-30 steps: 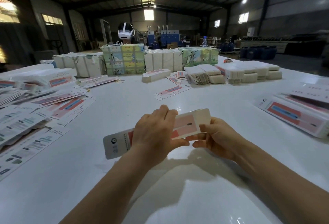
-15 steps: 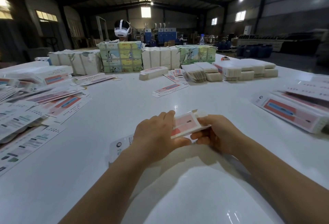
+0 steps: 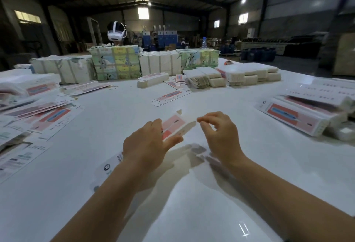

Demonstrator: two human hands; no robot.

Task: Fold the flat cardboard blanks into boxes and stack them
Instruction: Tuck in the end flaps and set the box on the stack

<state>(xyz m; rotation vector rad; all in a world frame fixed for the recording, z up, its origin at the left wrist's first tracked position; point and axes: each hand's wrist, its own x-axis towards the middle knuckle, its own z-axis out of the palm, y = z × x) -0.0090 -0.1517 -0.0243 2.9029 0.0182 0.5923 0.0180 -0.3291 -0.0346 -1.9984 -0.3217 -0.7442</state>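
The left hand (image 3: 148,143) had the grip: its thumb lay under and its fingers over the middle of the half-formed box (image 3: 173,127), pinching it just above the counter (image 3: 249,164). From that hold the box ran its long axis on a diagonal, the near end passing back under the left wrist toward the lower left, where the printed logo showed, and the far end reaching up and to the right. That far end was the open one, with a small flap standing up at its top corner.

The right hand (image 3: 221,136) held nothing. Its fingers were loosely curled, the tips of forefinger and thumb drawn close together and hanging just beside the far end of the box, apart from it by a narrow gap. So the right hand was much the nearer to the end that seemed to need closing, and the flaps lay to its left, toward the left hand's grip.

Further out, finished boxes (image 3: 299,118) were stacked at the right edge of the counter, and loose flat blanks (image 3: 38,115) were spread on the left.
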